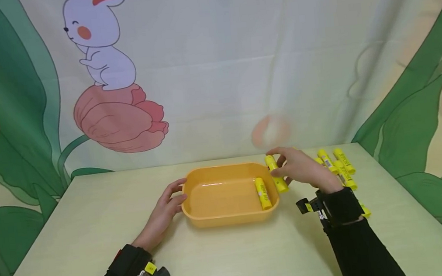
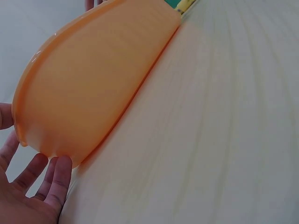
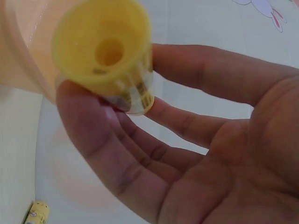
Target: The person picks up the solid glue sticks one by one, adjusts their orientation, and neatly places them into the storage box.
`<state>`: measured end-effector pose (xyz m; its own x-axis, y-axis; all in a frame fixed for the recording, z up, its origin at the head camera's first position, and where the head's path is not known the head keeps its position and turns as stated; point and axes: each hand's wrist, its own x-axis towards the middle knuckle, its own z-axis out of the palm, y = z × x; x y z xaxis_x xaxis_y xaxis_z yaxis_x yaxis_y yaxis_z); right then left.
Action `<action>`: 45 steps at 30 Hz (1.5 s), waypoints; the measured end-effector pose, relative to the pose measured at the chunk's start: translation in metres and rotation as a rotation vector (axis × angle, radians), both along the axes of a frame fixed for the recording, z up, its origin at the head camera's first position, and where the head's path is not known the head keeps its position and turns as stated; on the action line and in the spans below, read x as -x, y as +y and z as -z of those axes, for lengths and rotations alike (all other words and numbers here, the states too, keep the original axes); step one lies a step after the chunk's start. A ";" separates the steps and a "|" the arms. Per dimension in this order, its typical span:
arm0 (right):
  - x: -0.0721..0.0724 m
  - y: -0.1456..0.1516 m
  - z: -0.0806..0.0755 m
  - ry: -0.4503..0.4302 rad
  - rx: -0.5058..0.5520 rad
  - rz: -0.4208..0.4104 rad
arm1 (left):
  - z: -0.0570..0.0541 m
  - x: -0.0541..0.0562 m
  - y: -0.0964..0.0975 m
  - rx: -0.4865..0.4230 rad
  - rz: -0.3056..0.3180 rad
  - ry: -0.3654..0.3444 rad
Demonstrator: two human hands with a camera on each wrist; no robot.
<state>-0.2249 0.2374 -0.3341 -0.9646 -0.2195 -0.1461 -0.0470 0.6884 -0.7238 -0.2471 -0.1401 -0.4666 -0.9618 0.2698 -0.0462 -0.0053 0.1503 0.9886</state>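
My right hand (image 1: 300,165) pinches a yellow glue stick (image 1: 277,174) between thumb and fingers, at the right rim of an orange plastic tray (image 1: 220,220). The stick is tilted. In the right wrist view, the hollow round end of the glue stick (image 3: 105,51) faces the camera. Inside the tray, near its right wall, lies another glue stick (image 1: 263,193). At the tray's left end, my left hand (image 1: 166,208) rests its fingertips on the rim and outer wall. Those fingers (image 2: 60,179) look fairly straight against the wall in the left wrist view.
Several more yellow glue sticks (image 1: 343,173) lie on the table to the right, some partly behind the right hand and wrist. One (image 1: 365,209) is mostly hidden by the right cuff. A printed curtain (image 1: 217,90) hangs along the back edge of the pale table (image 1: 231,260).
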 end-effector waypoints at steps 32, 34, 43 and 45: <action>0.003 -0.029 0.011 0.077 -0.015 0.058 | 0.000 -0.001 0.001 0.004 -0.007 -0.009; 0.002 -0.029 0.011 0.077 -0.021 0.059 | 0.000 0.000 0.001 0.006 -0.008 -0.009; 0.003 -0.031 0.013 0.079 0.013 0.016 | 0.000 -0.001 0.001 0.004 -0.009 0.000; 0.004 -0.032 0.013 0.075 0.018 0.009 | -0.001 0.000 0.000 -0.001 -0.009 0.001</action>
